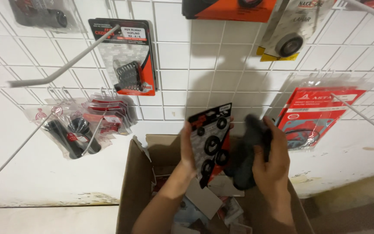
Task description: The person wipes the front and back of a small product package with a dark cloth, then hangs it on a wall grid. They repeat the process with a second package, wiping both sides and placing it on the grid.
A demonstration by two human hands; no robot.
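Note:
My left hand [188, 152] holds up a flat black and red blister pack [212, 141] with several black rubber rings in it. Beside it, my right hand [274, 162] grips a dark grey cloth [248, 156] bunched against the pack's right edge. Both hands are raised above an open cardboard box [131, 186] that holds more packaged parts and bits of card. The cloth hides the pack's lower right side.
A white wire grid wall [204, 65] carries hanging packs: black handle grips [72, 134] at left, a spring pack [128, 58] above, a red pack [314, 117] at right. Long bare metal hooks [61, 69] stick out toward me on both sides.

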